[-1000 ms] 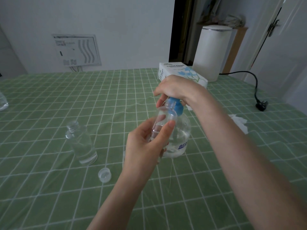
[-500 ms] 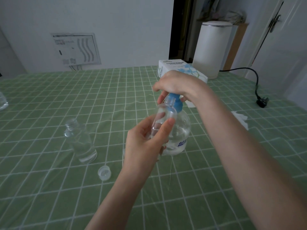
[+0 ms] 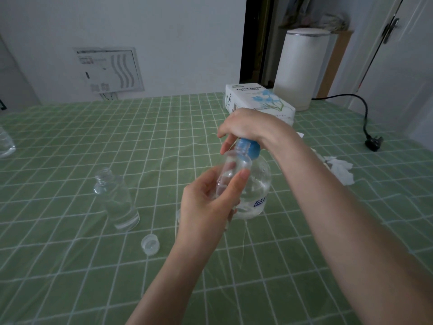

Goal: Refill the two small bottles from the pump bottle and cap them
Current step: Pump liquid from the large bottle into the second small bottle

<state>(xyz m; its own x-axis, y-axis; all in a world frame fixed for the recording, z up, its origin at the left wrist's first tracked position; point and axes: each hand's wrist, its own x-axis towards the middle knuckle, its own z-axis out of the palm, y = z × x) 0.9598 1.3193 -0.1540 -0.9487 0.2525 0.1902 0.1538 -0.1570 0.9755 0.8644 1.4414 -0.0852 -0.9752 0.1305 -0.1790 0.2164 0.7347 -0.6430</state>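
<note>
Two hands busy: left hand grips small bottle mid-body, likely light, slick plastic; right hand curled over pump bottle head, prob. pressing.

A: What covers the arms?
B: Bare skin only. The left forearm and the right forearm are both uncovered as far up as they can be seen.
A: And the grips?
B: The left grip and the right grip are bare as well. The left thumbnail is short, with a rounded tip.
</note>
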